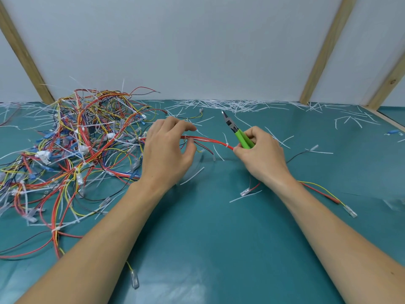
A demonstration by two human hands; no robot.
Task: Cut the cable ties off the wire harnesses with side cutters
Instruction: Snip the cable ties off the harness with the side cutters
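A red wire harness (208, 141) stretches between my two hands above the teal mat (208, 227). My left hand (168, 148) pinches it near a white cable tie (185, 137). My right hand (260, 152) grips the green-handled side cutters (237, 132), jaws pointing up and away, and also pinches the harness end beside another white tie (226, 144). The cutter jaws touch no wire.
A big tangle of red, yellow and blue harnesses (72, 150) with white ties fills the left of the mat. Several cut tie pieces (230, 105) lie along the back wall. Loose wires with clear terminals (350, 210) lie at the right and near my left forearm.
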